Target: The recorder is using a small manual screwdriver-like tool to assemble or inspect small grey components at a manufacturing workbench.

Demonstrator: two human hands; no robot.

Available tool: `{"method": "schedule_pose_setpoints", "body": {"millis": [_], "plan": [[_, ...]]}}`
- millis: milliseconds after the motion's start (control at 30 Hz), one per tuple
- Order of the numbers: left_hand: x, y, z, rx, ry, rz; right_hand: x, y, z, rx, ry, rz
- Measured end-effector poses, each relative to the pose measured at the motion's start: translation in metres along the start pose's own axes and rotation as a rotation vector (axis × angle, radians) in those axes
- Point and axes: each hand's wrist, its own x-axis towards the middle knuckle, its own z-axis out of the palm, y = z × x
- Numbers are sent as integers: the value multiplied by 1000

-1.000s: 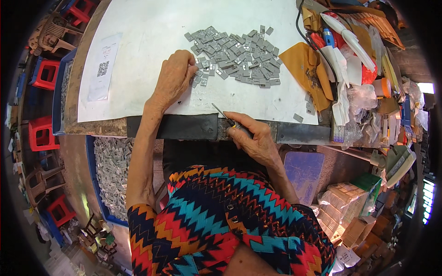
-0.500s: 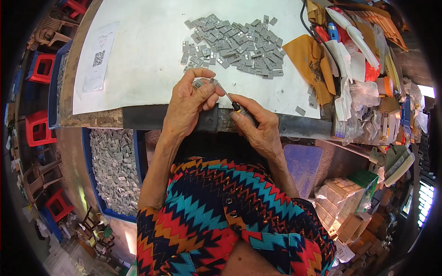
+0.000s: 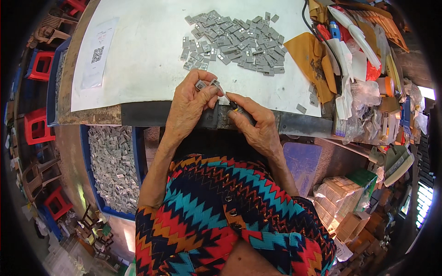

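Observation:
My left hand pinches a small grey metal piece between thumb and fingers at the table's near edge. My right hand grips a thin dark-handled tool whose metal tip touches that piece. Just beyond both hands, a heap of many like grey pieces lies spread on the white table sheet.
A blue bin full of grey pieces sits below the table on my left. A paper sheet lies at the table's left. Yellow cloth, bags and clutter crowd the right side. Red stools stand on the left; cartons at lower right.
My left hand left the heap and came back to the table edge with a grey piece. My right hand raised the tool tip to meet it.

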Motion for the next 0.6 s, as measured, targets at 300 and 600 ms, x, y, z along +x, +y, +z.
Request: {"method": "schedule_pose_setpoints", "body": {"millis": [300, 600], "plan": [[-2, -5, -1, 330, 39, 114, 0, 2, 2, -99, 19, -103], [-6, -4, 11, 775, 156, 333, -5, -2, 17, -471, 114, -219]]}}
